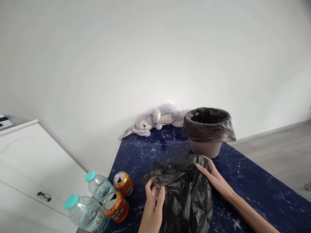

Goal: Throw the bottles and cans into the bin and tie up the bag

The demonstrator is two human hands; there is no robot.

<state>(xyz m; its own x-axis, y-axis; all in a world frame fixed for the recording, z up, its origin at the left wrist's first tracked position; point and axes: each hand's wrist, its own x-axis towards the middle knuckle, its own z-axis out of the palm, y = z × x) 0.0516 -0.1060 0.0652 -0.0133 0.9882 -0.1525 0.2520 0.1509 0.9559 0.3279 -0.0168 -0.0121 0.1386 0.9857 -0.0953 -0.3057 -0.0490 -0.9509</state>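
Observation:
A crumpled black plastic bag (187,194) hangs between my two hands above the blue marbled table. At its left side, my left hand (153,199) is closed on the edge, thumb and fingers pinching the film. My right hand (211,176) grips the upper right edge, with the thumb in front and the other fingers partly hidden behind. Just beyond the right hand stands a pinkish bin (205,149), its rim covered by a dark bin liner (211,131). Left of my left hand are two orange drink cans (126,186) (119,212), both with opened tops.
Two clear plastic bottles (100,186) (85,213) with turquoise caps stand by the table's left edge. A lilac plush rabbit (148,121) lies along the back against the wall. A white cabinet (31,161) with a dark handle is at the left. The table (255,191) ends diagonally at right.

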